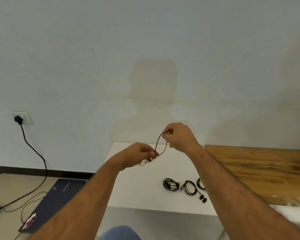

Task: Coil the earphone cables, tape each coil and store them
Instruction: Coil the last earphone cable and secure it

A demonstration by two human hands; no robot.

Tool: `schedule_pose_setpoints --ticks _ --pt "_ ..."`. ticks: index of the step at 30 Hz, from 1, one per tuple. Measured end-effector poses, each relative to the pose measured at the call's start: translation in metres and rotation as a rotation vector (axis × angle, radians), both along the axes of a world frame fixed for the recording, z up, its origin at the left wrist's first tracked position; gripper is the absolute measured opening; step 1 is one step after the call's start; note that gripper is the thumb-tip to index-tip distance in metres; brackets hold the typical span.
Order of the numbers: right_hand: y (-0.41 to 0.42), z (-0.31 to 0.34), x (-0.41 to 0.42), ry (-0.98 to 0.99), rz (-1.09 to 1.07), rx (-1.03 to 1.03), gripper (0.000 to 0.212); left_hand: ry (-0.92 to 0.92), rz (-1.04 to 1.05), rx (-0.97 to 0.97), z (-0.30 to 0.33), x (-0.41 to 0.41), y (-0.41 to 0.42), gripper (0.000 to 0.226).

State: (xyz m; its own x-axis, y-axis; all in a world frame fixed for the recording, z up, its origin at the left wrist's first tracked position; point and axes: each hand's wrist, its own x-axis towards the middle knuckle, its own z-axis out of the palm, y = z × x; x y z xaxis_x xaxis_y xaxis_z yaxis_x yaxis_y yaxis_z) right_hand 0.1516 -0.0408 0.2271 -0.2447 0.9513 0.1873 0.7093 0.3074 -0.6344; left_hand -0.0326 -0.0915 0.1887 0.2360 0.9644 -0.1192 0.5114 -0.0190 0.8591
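Cable (157, 142) held above white table (137, 191), arcing up-right from left hand (139, 155) to right hand (178, 135); both pinching it. Loose loops dangling under left hand. Three finished coils (170, 184) lying near table's front edge, partly behind right forearm. Wooden board (260, 170) right.

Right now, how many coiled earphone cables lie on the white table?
3: a black coil, a reddish coil beside it, and a third coil partly hidden behind the right forearm. More may be hidden.
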Motion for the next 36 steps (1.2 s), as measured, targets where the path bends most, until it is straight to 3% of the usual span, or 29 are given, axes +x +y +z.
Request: schedule_pose_setpoints --ticks 3,7,9,11,14,21,28,31,34,36 --pt "-0.015 0.017 -0.006 0.310 0.139 -0.121 0.018 0.004 0.050 -0.021 0.024 -0.005 -0.008 0.021" --pt "-0.032 0.042 -0.007 0.648 0.238 -0.213 0.025 0.103 0.408 0.372 0.064 -0.014 -0.007 0.020" --pt "-0.039 0.053 -0.006 0.851 0.305 -0.333 0.022 0.067 0.356 0.423 0.076 -0.011 -0.009 0.040" --pt "-0.043 0.062 -0.007 0.979 0.368 -0.425 0.014 -0.031 0.230 0.353 0.081 -0.005 -0.012 0.043" --pt "-0.044 0.074 -0.005 0.950 0.405 -0.395 0.010 -0.210 0.152 0.260 0.087 -0.001 -0.023 0.023" --pt "-0.034 0.085 -0.008 0.924 0.299 -0.205 0.009 -0.746 0.129 0.096 0.113 -0.009 -0.056 0.025" --pt "-0.062 0.059 -0.048 0.486 0.306 -0.061 0.019 -1.148 0.286 0.097 0.164 0.011 -0.046 0.021" --pt "-0.077 0.068 -0.049 0.218 0.398 -0.021 0.022 -0.981 0.389 0.303 0.166 0.017 -0.040 0.022" --pt "-0.082 0.090 -0.039 0.112 0.408 0.068 0.021 -0.443 0.487 0.551 0.161 0.013 -0.036 0.023" --pt "-0.079 0.106 -0.029 0.160 0.380 0.099 0.018 -0.136 0.449 0.642 0.156 0.008 -0.037 0.022"
